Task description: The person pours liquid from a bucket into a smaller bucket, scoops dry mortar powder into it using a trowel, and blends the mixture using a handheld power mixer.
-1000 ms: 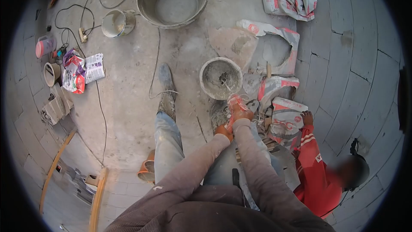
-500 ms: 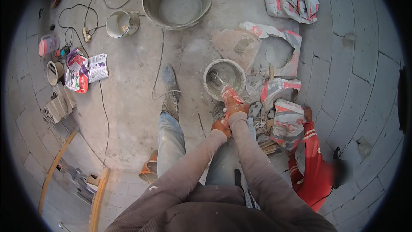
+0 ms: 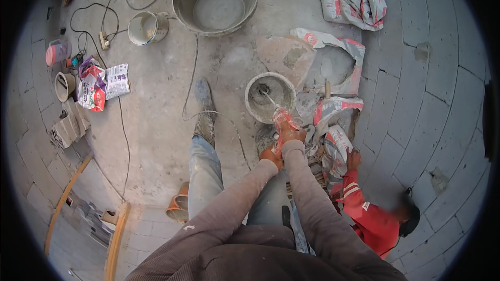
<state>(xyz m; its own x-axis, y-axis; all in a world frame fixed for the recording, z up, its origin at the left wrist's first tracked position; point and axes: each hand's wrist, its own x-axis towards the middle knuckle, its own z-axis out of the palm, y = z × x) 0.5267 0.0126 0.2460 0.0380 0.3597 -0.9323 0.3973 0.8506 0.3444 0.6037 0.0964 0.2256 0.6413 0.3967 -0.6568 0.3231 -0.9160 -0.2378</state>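
A red power mixer (image 3: 282,119), smeared with grey, is held by both of my hands. My right hand (image 3: 293,134) wraps round its body near the bucket, and my left hand (image 3: 272,157) grips its rear part closer to me. The mixer's thin metal rod reaches into a round bucket (image 3: 249,105) of wet grey mix (image 3: 275,87). The rod's lower end is sunk in the mix and hidden. A cable loops over the floor on the left of the bucket.
A large tub (image 3: 179,10) and a small bucket (image 3: 136,30) stand ahead. An opened cement bag (image 3: 355,67) lies right of the mixing bucket. At the right, a person in red (image 3: 372,224) holds a crumpled bag (image 3: 338,143). A coloured sack (image 3: 99,86) lies left.
The mixer's rod has shifted leftward in the bucket since the oldest frame. The person in red has pulled the nearby bag inward, and it now looks narrower and more crumpled.
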